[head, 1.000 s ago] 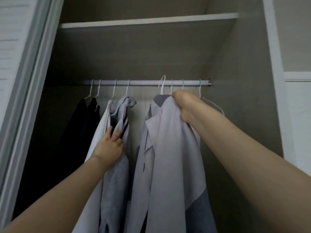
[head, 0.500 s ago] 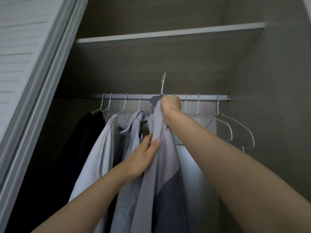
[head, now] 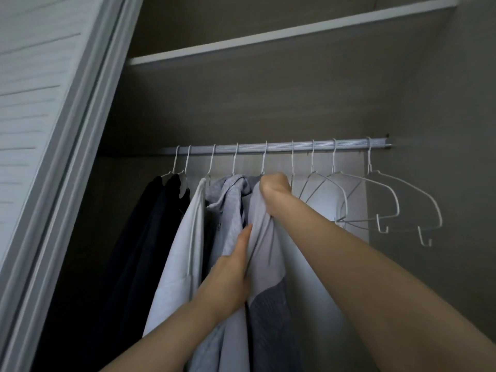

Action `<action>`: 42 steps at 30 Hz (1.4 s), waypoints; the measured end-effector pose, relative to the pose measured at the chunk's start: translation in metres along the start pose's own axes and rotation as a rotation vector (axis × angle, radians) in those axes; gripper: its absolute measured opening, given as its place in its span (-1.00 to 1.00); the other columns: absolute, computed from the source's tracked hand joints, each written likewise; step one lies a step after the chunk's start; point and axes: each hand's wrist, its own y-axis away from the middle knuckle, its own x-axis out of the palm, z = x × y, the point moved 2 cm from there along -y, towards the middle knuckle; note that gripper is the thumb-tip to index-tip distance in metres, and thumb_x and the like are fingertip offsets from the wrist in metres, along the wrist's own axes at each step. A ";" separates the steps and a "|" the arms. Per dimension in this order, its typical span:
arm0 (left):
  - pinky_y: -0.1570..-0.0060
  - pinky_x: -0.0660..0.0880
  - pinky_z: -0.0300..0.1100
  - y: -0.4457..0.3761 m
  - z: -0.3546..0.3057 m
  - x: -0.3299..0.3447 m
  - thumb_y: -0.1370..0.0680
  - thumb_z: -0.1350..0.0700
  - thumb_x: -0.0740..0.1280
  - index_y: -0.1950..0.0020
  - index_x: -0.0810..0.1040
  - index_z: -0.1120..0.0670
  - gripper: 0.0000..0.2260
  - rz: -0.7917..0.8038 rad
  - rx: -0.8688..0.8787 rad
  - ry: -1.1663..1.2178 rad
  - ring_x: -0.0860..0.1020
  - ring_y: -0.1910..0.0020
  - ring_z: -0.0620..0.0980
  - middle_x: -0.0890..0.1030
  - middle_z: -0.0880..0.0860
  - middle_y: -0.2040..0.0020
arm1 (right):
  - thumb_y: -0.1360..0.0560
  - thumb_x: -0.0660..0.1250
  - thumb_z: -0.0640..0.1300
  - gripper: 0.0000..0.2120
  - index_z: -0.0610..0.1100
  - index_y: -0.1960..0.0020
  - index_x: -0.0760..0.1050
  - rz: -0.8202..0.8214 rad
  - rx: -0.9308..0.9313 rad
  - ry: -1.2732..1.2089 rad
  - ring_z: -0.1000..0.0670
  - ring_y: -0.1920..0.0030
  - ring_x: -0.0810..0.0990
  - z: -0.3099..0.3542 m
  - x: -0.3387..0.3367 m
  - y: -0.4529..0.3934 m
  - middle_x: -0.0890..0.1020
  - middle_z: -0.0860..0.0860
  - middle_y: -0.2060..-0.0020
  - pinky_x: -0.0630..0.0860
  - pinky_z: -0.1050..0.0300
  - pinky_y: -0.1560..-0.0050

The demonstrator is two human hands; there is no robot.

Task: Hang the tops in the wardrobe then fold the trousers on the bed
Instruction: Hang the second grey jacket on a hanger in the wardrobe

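the left hand [head: 230,275] lies with straight fingers against the pale grey shirt [head: 264,253], pressing its cloth. higher, the right hand [head: 275,187] grips this shirt at the collar, just under the rail [head: 281,149] — its hanger hook is over the rail. to the right, empty hangers [head: 375,200] with free room between them.

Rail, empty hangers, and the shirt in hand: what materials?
Rail: looks like metal, pale silvery, lengthwise ribs. Empty hangers: thin wire, white, probably coated; slim bent outline with small hooks below. Shirt gripped by the right hand: light grey woven cloth, matte, soft folds; fibre unclear.
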 end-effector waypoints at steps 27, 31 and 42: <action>0.44 0.50 -0.29 0.181 -0.036 -0.084 -0.58 0.21 0.26 0.05 0.55 0.06 -0.90 0.004 -0.591 0.209 0.65 0.37 -0.07 0.69 0.05 0.23 | -0.51 0.26 -0.23 -0.54 -0.24 -0.38 0.28 0.186 -0.419 0.179 -0.19 -0.21 0.49 -0.051 -0.048 0.205 0.48 -0.19 -0.25 0.39 0.15 -0.09; 0.35 0.54 -0.19 0.250 -0.056 -0.115 -0.61 0.18 0.23 -0.04 0.54 0.04 -0.88 -0.111 -0.652 0.202 0.66 0.32 -0.04 0.69 0.00 0.22 | -0.52 0.26 -0.24 -0.65 -0.24 -0.29 0.37 0.342 -0.436 0.102 -0.06 -0.06 0.55 -0.073 -0.056 0.285 0.56 -0.01 -0.03 0.33 0.29 0.00; 0.33 0.53 -0.18 0.514 -0.119 -0.184 -0.61 0.15 0.24 0.06 0.55 -0.10 -0.83 -0.358 -1.036 -0.002 0.61 0.40 -0.13 0.67 -0.09 0.31 | -0.57 0.22 -0.13 -0.81 -0.04 -0.17 0.44 0.988 -0.290 -0.097 0.22 0.08 0.54 -0.129 -0.050 0.546 0.60 0.10 0.07 0.39 0.52 0.17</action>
